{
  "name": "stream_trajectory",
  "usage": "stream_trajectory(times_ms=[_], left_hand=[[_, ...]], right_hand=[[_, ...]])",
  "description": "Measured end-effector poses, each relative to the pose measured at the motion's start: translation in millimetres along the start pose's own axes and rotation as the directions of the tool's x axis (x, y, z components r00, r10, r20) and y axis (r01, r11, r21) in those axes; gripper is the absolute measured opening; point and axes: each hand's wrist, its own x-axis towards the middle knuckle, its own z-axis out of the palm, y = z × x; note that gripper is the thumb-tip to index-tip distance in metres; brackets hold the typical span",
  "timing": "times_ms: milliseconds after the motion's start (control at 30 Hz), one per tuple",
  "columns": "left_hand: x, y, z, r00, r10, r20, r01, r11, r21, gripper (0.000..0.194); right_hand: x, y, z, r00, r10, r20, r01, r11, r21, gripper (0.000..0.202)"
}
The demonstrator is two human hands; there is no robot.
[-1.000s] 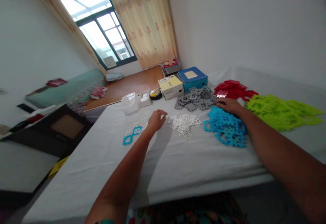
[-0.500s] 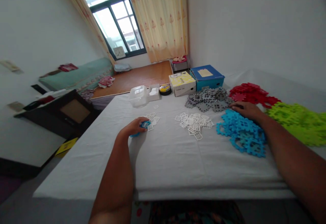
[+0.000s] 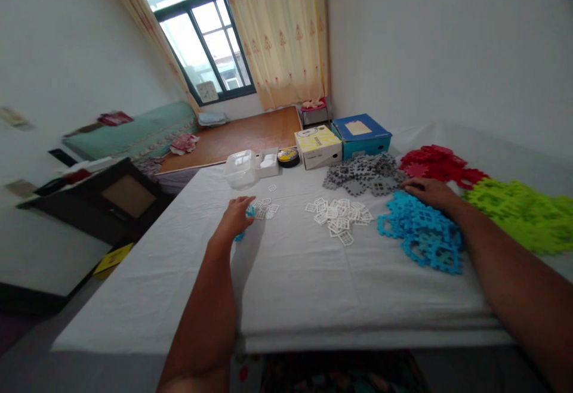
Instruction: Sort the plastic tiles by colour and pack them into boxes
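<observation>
My left hand (image 3: 237,217) is closed on a small blue building piece (image 3: 250,210), tilted at its fingertips. Another bit of blue plastic (image 3: 239,237) shows under the hand. Just right of it lies a small heap of white window-frame pieces (image 3: 267,209). My right hand (image 3: 423,192) rests at the far edge of the pile of blue interlocking pieces (image 3: 425,232), fingers stretched out toward the pile of grey pieces (image 3: 362,173). Its fingertips are partly hidden. Between the hands lies a larger heap of white frames (image 3: 340,217).
Red pieces (image 3: 441,163) and yellow-green pieces (image 3: 519,214) are piled at the right. A clear plastic tub (image 3: 240,169), a white open box (image 3: 268,163), a round black tin (image 3: 289,157), a yellow-white box (image 3: 319,147) and a blue box (image 3: 362,133) line the back.
My left hand has lifted slightly and turned, tilting the blue piece so its face no longer shows. My right hand stays by the blue pile. The whole view has shifted slightly.
</observation>
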Motion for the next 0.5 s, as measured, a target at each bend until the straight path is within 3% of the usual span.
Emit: stream_trajectory(times_ms=[167,267,400,500], left_hand=[[-3,0,-2.5,0.996,-0.059,-0.061,0.064,0.995,0.080,0.066],[-1,10,-8.2,0.987,-0.096,-0.130,0.099,0.995,0.015,0.056],[10,37,-14.8,0.967,-0.169,-0.193,0.138,0.977,-0.165,0.036],[21,69,-16.1,0.983,-0.107,-0.146,0.076,0.976,-0.204,0.037]], right_hand=[[0,0,3,1.000,-0.016,-0.025,0.016,1.000,-0.002,0.039],[1,0,2,1.000,-0.008,-0.012,0.008,1.000,-0.022,0.037],[-1,-8,-3,0.999,-0.046,-0.010,0.045,0.997,-0.061,0.035],[-4,-17,-7,0.997,-0.069,-0.021,0.068,0.995,-0.068,0.033]])
